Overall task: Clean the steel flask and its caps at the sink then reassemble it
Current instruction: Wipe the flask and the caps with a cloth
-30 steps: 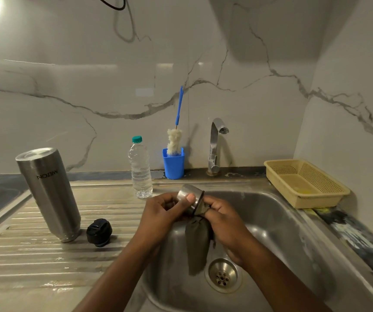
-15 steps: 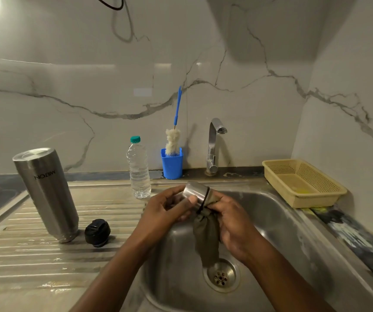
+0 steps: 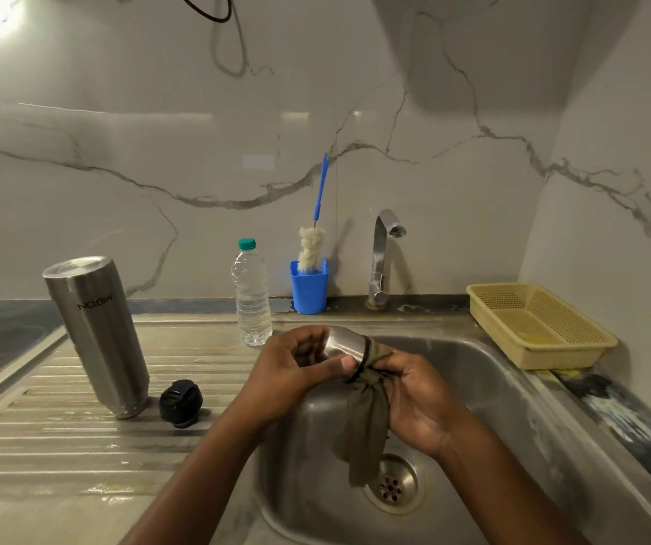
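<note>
Steel outer cap [image 3: 345, 345] is the piece in hand in the head view, held above the sink [image 3: 496, 395]. The left hand [image 3: 288, 367] curls round its closed end, with the thumb pressed on its side. The right hand [image 3: 414, 391] pinches a drab green cloth [image 3: 367, 422] that is bunched into the cap's mouth, and the loose tail hangs toward the drain [image 3: 392, 483]. To the left, the flask [image 3: 97, 332] stands on the ribbed desk [image 3: 40, 446] with its lettering inverted, and the black inner cap [image 3: 180, 403] lies just beside its foot. No water shows at the tap [image 3: 384, 253].

The job looks roughly midway, with the outer cap being wiped. Whether the flask and black cap are already clean cannot be told. Putting both caps back on has not begun.
</note>
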Action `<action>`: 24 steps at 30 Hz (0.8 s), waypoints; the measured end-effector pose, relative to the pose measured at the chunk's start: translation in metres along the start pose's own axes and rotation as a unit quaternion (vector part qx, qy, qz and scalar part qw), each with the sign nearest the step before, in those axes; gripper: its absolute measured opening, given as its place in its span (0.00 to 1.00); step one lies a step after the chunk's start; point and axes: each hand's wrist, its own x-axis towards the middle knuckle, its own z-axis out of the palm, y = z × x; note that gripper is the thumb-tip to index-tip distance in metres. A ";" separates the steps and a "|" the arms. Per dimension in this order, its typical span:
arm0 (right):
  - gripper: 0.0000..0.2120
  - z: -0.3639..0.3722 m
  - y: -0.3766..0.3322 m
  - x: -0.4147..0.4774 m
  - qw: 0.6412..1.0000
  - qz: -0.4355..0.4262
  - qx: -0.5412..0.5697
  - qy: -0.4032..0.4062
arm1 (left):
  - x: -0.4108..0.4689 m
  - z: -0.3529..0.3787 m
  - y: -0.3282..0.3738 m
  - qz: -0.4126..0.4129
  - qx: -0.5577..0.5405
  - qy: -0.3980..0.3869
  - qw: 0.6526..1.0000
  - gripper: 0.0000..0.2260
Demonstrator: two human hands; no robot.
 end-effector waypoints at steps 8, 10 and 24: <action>0.16 -0.013 -0.005 0.004 0.997 0.001 0.016 0.078 | 0.014 -0.054 0.000 -0.061 0.213 0.097 0.970 0.20; 0.20 -0.016 -0.005 0.007 0.995 0.008 0.035 0.097 | 0.022 -0.070 0.003 -0.071 0.327 0.091 0.938 0.18; 0.20 -0.012 0.000 0.009 0.990 -0.065 -0.097 0.074 | 0.047 -0.111 -0.034 -0.237 0.554 0.004 0.798 0.07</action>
